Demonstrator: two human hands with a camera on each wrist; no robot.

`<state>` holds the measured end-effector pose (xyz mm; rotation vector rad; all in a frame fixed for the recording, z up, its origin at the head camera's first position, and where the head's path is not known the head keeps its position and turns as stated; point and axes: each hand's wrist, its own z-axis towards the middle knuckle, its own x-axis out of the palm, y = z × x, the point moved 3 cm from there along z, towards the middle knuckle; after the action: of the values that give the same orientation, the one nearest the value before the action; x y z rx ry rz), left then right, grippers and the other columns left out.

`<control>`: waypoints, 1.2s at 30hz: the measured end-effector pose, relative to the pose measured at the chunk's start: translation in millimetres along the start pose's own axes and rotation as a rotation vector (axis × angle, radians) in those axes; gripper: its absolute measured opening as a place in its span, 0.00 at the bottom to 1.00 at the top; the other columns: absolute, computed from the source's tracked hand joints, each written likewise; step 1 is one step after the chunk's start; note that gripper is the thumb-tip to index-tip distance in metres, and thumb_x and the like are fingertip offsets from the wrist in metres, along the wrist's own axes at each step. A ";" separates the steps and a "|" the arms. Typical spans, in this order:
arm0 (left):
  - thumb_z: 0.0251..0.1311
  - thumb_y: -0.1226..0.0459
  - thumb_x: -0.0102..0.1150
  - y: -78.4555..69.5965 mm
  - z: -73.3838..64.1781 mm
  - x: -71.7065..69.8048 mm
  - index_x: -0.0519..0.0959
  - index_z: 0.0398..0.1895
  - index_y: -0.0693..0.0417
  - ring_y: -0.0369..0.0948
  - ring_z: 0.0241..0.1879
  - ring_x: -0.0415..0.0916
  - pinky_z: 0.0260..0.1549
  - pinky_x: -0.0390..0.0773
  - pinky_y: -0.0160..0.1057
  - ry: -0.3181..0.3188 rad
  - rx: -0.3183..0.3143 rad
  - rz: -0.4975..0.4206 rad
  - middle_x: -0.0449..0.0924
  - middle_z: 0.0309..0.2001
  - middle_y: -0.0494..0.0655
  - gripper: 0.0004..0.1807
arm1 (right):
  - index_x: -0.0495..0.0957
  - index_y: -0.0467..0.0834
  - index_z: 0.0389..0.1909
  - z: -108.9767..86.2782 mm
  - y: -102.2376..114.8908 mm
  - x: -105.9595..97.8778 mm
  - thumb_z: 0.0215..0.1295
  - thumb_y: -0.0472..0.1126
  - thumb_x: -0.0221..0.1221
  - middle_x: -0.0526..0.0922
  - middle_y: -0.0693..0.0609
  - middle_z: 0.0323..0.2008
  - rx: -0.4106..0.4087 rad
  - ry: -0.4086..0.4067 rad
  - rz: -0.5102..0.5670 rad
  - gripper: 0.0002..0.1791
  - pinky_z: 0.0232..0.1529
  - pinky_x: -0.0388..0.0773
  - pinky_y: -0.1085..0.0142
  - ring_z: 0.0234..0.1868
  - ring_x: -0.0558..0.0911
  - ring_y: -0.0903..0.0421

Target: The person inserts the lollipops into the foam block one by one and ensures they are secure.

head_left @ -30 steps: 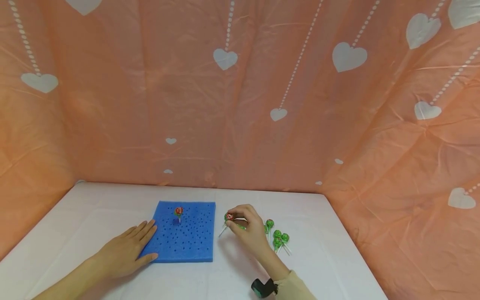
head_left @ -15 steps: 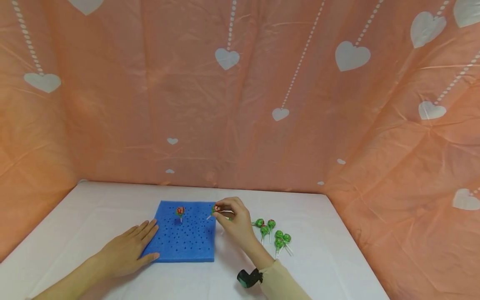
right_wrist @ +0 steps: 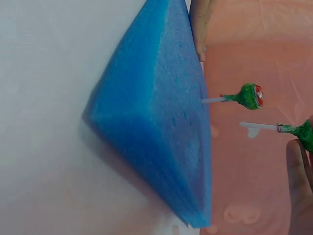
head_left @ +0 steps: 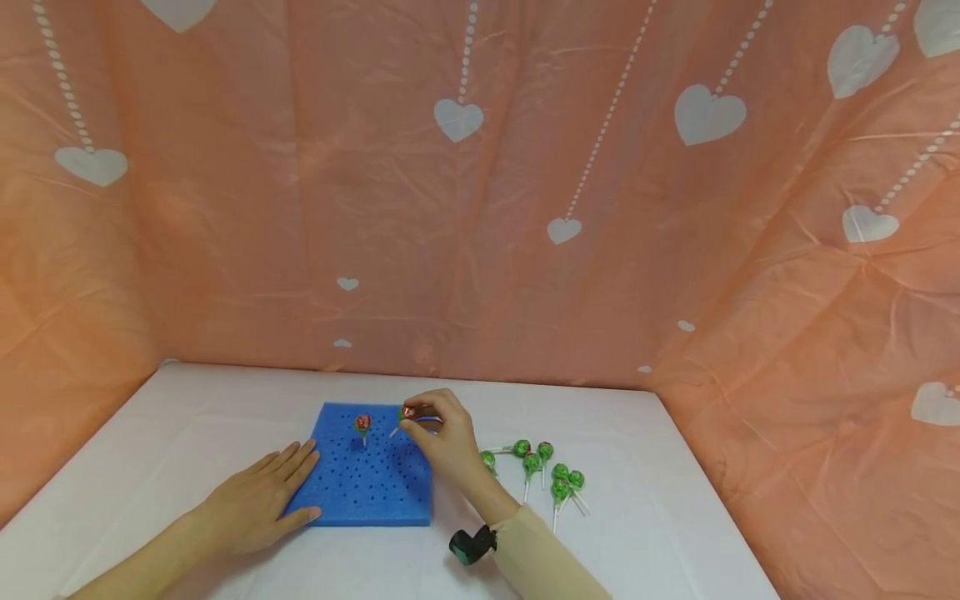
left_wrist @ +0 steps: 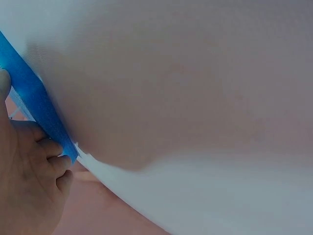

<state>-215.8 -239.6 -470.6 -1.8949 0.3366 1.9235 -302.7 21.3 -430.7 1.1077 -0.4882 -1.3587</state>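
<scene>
A blue foam board (head_left: 375,492) dotted with small holes lies on the white table. My left hand (head_left: 258,500) rests flat across its left edge, fingers straight; the left wrist view shows the fingers (left_wrist: 51,147) at the foam's side. Between thumb and fingertips, my right hand (head_left: 446,437) pinches a lollipop (right_wrist: 303,132) in a green and red wrapper by its head. Its white stick is bare and hangs over the board's back right part, its tip apart from the foam in the right wrist view. Another lollipop (right_wrist: 249,96) stands upright in the board, left of it.
Several green-wrapped lollipops (head_left: 531,463) lie loose on the table (head_left: 637,517) right of the board. A black band with a camera (head_left: 472,546) sits on the right wrist. Orange cloth (head_left: 420,250) with white hearts hangs behind and at both sides.
My right hand has carried the pinched lollipop leftward, from beside the board to over its back right part. The left hand has stayed in place on the foam.
</scene>
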 end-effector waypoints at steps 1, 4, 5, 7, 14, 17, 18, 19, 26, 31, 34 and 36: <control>0.72 0.39 0.53 -0.3 -0.2 -0.1 0.68 0.72 0.72 0.69 0.74 0.60 0.71 0.64 0.66 -0.001 0.001 0.000 0.62 0.75 0.71 0.46 | 0.83 0.41 0.51 0.6 -0.8 2.1 0.67 0.32 0.69 0.79 0.47 0.49 0.000 0.003 -0.005 0.13 0.55 0.86 0.58 0.52 0.86 0.50; 0.72 0.39 0.54 -1.1 -0.6 -0.3 0.69 0.72 0.72 0.68 0.73 0.61 0.70 0.65 0.66 -0.014 0.010 0.008 0.63 0.75 0.71 0.45 | 0.83 0.40 0.51 2.5 -3.3 7.6 0.67 0.32 0.69 0.79 0.47 0.49 -0.005 0.006 -0.009 0.13 0.54 0.86 0.57 0.52 0.86 0.49; 0.72 0.39 0.54 -1.3 -0.8 -0.3 0.69 0.71 0.72 0.68 0.73 0.61 0.70 0.65 0.66 -0.018 0.012 0.011 0.63 0.75 0.71 0.45 | 0.83 0.40 0.51 3.4 -5.0 9.6 0.67 0.33 0.68 0.79 0.47 0.49 -0.005 0.006 -0.011 0.13 0.54 0.86 0.57 0.51 0.86 0.49; 0.72 0.39 0.54 -1.2 -0.7 -0.2 0.69 0.71 0.72 0.68 0.73 0.62 0.70 0.65 0.66 -0.022 0.014 0.018 0.63 0.74 0.71 0.45 | 0.83 0.39 0.52 4.9 -7.9 13.1 0.68 0.33 0.68 0.79 0.47 0.49 -0.003 0.006 -0.013 0.13 0.54 0.86 0.59 0.51 0.86 0.49; 0.72 0.39 0.54 -0.4 1.0 0.3 0.69 0.72 0.72 0.68 0.73 0.62 0.70 0.66 0.65 -0.021 0.009 0.027 0.63 0.74 0.71 0.46 | 0.83 0.38 0.52 7.6 -15.5 22.4 0.68 0.34 0.68 0.80 0.48 0.49 0.015 0.016 -0.039 0.13 0.51 0.86 0.66 0.51 0.86 0.53; 0.72 0.38 0.54 -0.7 1.1 0.5 0.69 0.72 0.72 0.68 0.73 0.62 0.70 0.66 0.65 -0.014 0.007 0.022 0.63 0.74 0.71 0.46 | 0.83 0.38 0.52 7.1 -16.8 25.0 0.68 0.34 0.68 0.80 0.48 0.49 0.011 0.019 -0.051 0.13 0.50 0.85 0.69 0.50 0.86 0.55; 0.72 0.38 0.54 -0.8 1.0 0.5 0.69 0.72 0.72 0.68 0.73 0.61 0.70 0.66 0.65 -0.010 0.005 0.018 0.63 0.74 0.71 0.46 | 0.83 0.38 0.52 6.8 -17.1 25.6 0.68 0.34 0.68 0.80 0.48 0.48 0.011 0.018 -0.053 0.13 0.49 0.85 0.70 0.50 0.86 0.55; 0.72 0.38 0.54 -0.9 1.0 0.5 0.69 0.72 0.72 0.68 0.73 0.61 0.70 0.65 0.66 -0.007 0.002 0.015 0.63 0.75 0.71 0.46 | 0.83 0.39 0.52 6.6 -17.5 26.2 0.68 0.33 0.68 0.80 0.48 0.48 0.013 0.018 -0.055 0.13 0.49 0.85 0.71 0.50 0.86 0.55; 0.72 0.38 0.54 0.6 1.9 1.7 0.69 0.72 0.72 0.68 0.73 0.61 0.70 0.65 0.66 -0.010 0.000 0.019 0.63 0.75 0.71 0.46 | 0.84 0.38 0.50 6.2 -23.4 29.9 0.66 0.31 0.68 0.79 0.47 0.47 0.005 0.019 -0.036 0.12 0.48 0.86 0.70 0.49 0.87 0.52; 0.72 0.39 0.54 1.6 1.4 3.3 0.69 0.71 0.72 0.67 0.73 0.62 0.69 0.67 0.65 -0.028 0.007 0.035 0.64 0.74 0.70 0.45 | 0.84 0.39 0.50 7.6 -27.0 32.1 0.66 0.32 0.68 0.80 0.47 0.48 0.013 0.023 -0.048 0.12 0.47 0.85 0.71 0.49 0.87 0.54; 0.72 0.39 0.54 1.8 1.1 3.7 0.69 0.71 0.72 0.67 0.73 0.63 0.69 0.67 0.65 -0.029 0.006 0.038 0.64 0.74 0.70 0.45 | 0.84 0.39 0.50 8.4 -27.8 33.3 0.67 0.32 0.68 0.80 0.47 0.48 0.024 0.024 -0.050 0.12 0.48 0.85 0.71 0.49 0.87 0.53; 0.72 0.38 0.54 1.6 0.9 3.3 0.69 0.72 0.72 0.67 0.73 0.62 0.69 0.67 0.65 -0.025 0.002 0.037 0.64 0.74 0.70 0.45 | 0.85 0.39 0.50 8.8 -28.2 34.2 0.67 0.32 0.68 0.80 0.47 0.48 0.030 0.026 -0.045 0.12 0.48 0.85 0.71 0.49 0.87 0.51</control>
<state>-217.3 -240.2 -474.1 -1.8737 0.3687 1.9684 -317.3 -9.0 -460.9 1.1655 -0.4682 -1.3784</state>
